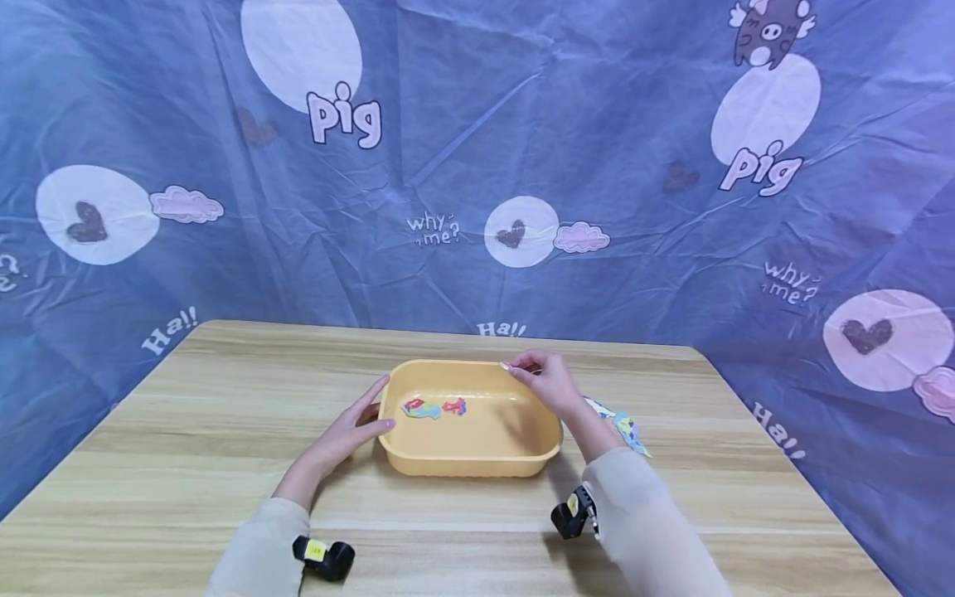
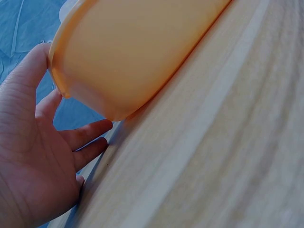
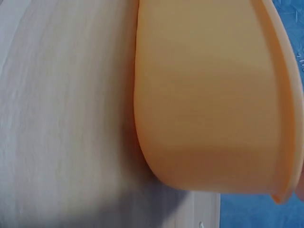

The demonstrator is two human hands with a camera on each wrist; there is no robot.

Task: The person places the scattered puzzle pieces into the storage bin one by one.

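Note:
A yellow-orange plastic basin [image 1: 470, 466] stands on the table. Inside it lie two small, flat, colourful pieces: a light blue, green and red one [image 1: 422, 409] and a red and blue one [image 1: 454, 405]. My left hand [image 1: 351, 431] holds the basin's left rim with the thumb over the edge; in the left wrist view its other fingers spread along the outer wall. Above the basin's far right side, my right hand [image 1: 548, 381] pinches a small pale piece [image 1: 505, 366], mostly hidden by the fingers. The right wrist view shows mainly the basin's outer wall [image 3: 213, 104].
More flat colourful pieces [image 1: 630, 432] lie on the wooden table [image 1: 186, 431] to the right of the basin, partly behind my right forearm. A blue printed cloth [image 1: 448, 149] hangs behind the table. Black wrist cameras [image 1: 328, 560] sit on both sleeves.

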